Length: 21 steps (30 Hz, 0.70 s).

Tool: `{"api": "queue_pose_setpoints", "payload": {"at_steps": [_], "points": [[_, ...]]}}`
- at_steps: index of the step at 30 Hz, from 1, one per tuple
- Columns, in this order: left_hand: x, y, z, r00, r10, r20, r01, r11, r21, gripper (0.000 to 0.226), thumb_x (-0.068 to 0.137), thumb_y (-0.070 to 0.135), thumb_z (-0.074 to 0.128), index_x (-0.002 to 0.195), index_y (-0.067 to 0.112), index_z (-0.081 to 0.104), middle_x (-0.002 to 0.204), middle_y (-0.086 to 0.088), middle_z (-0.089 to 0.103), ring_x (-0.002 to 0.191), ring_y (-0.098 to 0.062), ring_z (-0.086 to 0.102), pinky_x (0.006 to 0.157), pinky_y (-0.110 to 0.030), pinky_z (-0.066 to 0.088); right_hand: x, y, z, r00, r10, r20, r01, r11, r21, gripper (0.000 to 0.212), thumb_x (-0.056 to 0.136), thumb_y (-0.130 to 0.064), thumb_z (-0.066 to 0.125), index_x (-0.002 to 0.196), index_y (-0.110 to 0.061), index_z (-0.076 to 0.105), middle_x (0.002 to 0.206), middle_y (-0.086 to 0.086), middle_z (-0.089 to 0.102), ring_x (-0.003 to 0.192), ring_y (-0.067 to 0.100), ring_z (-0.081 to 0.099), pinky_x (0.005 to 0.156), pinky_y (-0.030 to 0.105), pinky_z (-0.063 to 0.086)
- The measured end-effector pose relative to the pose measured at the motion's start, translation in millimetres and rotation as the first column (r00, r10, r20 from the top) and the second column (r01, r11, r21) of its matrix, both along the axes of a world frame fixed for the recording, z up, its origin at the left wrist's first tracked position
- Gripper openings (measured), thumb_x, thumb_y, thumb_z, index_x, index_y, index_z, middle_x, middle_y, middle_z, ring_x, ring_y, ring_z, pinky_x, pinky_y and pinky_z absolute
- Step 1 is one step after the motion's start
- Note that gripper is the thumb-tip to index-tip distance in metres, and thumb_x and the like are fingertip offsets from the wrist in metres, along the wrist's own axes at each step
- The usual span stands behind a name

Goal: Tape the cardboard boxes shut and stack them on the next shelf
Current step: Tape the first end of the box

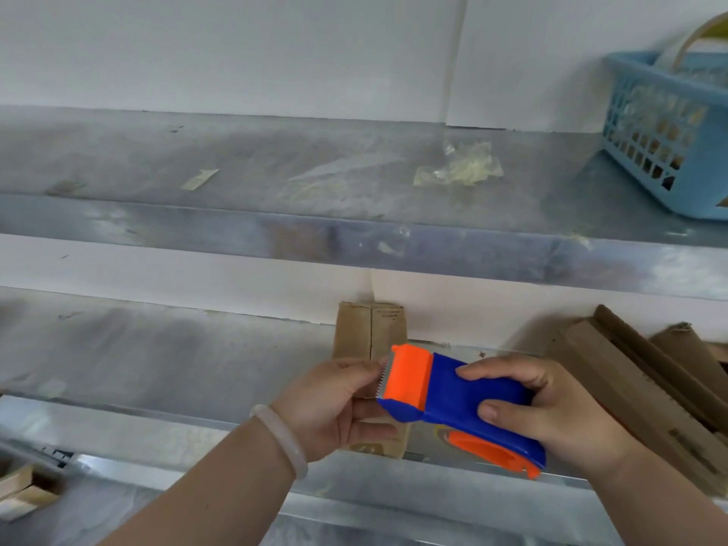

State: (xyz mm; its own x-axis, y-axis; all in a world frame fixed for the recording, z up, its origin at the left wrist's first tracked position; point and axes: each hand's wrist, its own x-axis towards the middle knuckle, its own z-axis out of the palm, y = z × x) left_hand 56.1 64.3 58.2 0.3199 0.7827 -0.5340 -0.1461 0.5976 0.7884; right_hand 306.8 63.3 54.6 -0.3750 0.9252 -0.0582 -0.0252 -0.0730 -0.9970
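A small narrow cardboard box (370, 329) lies on the lower metal shelf (157, 360), its flap seam running lengthwise toward the wall. My left hand (335, 403), with a pale bangle on the wrist, grips the near part of the box and hides it. My right hand (551, 411) holds a blue and orange tape dispenser (453, 396) over the box. Its orange toothed end points left and sits against my left fingertips. Any tape between dispenser and box is too faint to make out.
The upper metal shelf (236, 230) carries crumpled tape scraps (461, 169) and a blue plastic basket (665, 139) at the far right. Brown cardboard pieces (638, 384) lean at the right of the lower shelf. Pale wooden blocks (23, 494) sit at the lower left.
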Motion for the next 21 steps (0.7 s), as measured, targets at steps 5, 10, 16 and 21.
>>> {"api": "queue_pose_setpoints", "payload": {"at_steps": [5, 10, 16, 21], "points": [[2, -1, -9, 0.998, 0.03, 0.056, -0.026, 0.997, -0.068, 0.023, 0.097, 0.018, 0.053, 0.101, 0.006, 0.073, 0.097, -0.017, 0.072, 0.083, -0.024, 0.072, 0.065, -0.035, 0.06, -1, 0, 7, 0.993, 0.041, 0.109, -0.047, 0.998, 0.05, 0.059, 0.048, -0.054, 0.091, 0.099, -0.027, 0.077, 0.108, 0.009, 0.073, 0.097, 0.029, 0.071, 0.075, 0.04, 0.059], [4, -7, -16, 0.997, 0.074, -0.027, -0.072, 0.996, 0.056, 0.02, 0.096, 0.009, 0.053, 0.094, 0.002, 0.072, 0.091, -0.021, 0.072, 0.079, -0.026, 0.072, 0.068, -0.037, 0.06, -1, -2, 6, 0.984, 0.091, 0.155, -0.101, 0.993, 0.054, 0.036, 0.064, -0.029, 0.086, 0.099, -0.028, 0.077, 0.107, 0.006, 0.073, 0.095, 0.026, 0.071, 0.073, 0.032, 0.059], [5, -18, -21, 0.924, 0.291, -0.249, -0.204, 0.923, 0.325, 0.018, 0.096, 0.009, 0.055, 0.082, 0.007, 0.067, 0.071, -0.007, 0.07, 0.066, -0.014, 0.068, 0.063, -0.028, 0.057, 2, -5, 9, 0.963, 0.121, 0.24, -0.14, 0.988, 0.061, 0.033, 0.064, -0.022, 0.08, 0.095, -0.033, 0.078, 0.106, -0.005, 0.074, 0.095, 0.017, 0.071, 0.07, 0.022, 0.057], [5, -27, -24, 0.889, 0.316, -0.331, -0.176, 0.904, 0.39, 0.022, 0.097, 0.008, 0.052, 0.077, 0.01, 0.061, 0.06, 0.002, 0.065, 0.058, -0.007, 0.063, 0.058, -0.024, 0.054, 5, -7, 14, 0.937, 0.157, 0.313, -0.193, 0.978, 0.085, 0.032, 0.065, -0.026, 0.08, 0.095, -0.037, 0.077, 0.106, -0.008, 0.073, 0.093, 0.016, 0.071, 0.07, 0.022, 0.056]]}}
